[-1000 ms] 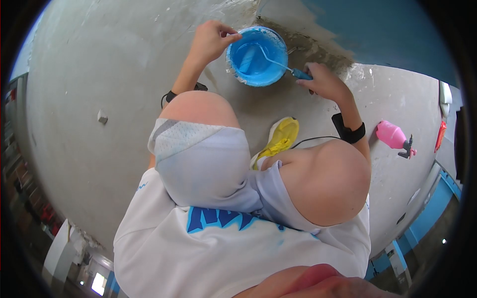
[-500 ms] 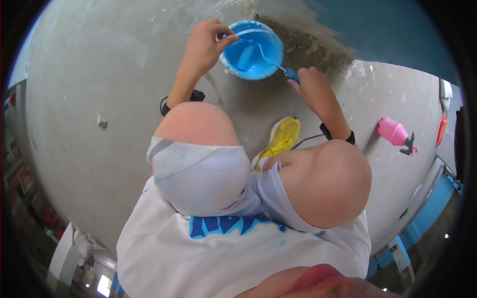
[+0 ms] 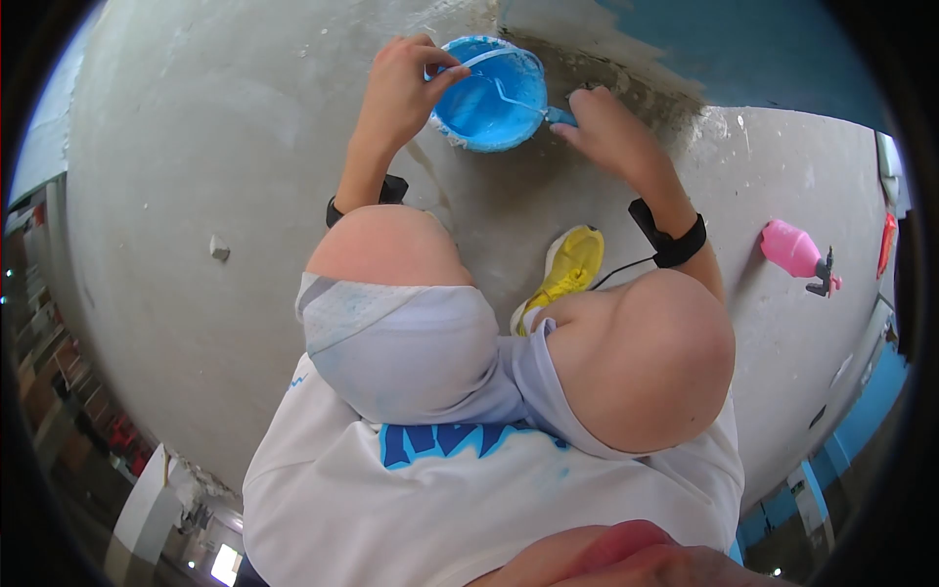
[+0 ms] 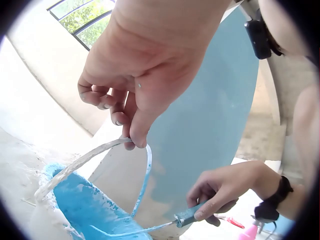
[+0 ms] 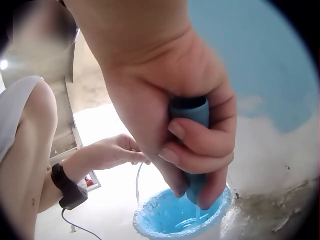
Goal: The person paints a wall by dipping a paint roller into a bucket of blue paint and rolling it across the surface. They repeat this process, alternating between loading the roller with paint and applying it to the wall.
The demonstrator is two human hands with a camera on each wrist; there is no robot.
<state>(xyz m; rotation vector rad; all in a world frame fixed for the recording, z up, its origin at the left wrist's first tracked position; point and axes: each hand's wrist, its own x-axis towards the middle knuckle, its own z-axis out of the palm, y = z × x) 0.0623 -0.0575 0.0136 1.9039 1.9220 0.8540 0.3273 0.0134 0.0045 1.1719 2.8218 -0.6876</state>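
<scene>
A blue bucket (image 3: pixel 486 146), caked with paint round its rim, stands at the foot of the wall with blue paint (image 3: pixel 481 115) inside. Between thumb and fingertips my left hand (image 3: pixel 399 96) pinches the bucket's paint-crusted handle (image 4: pixel 86 161), holding it up in an arch above the rim. My right hand (image 5: pixel 200 135) has its fingers wrapped round the blue grip (image 5: pixel 191 116) of a paint roller. From that grip, the roller's bent wire (image 4: pixel 142 231) reaches over the rim into the bucket. Its roller sleeve is hidden down in the blue paint.
A partly blue-painted wall (image 3: pixel 743 59) rises just behind the bucket. On the grey floor, a pink spray bottle (image 3: pixel 790 249) lies to the right and a small pale chunk (image 3: pixel 219 248) to the left. A yellow shoe (image 3: pixel 572 259) is planted below the bucket.
The left hand has gone from the bucket's rim area to holding its handle raised. My right hand has moved up with the roller, whose sleeve no longer shows. The bucket appears slightly higher and further left.
</scene>
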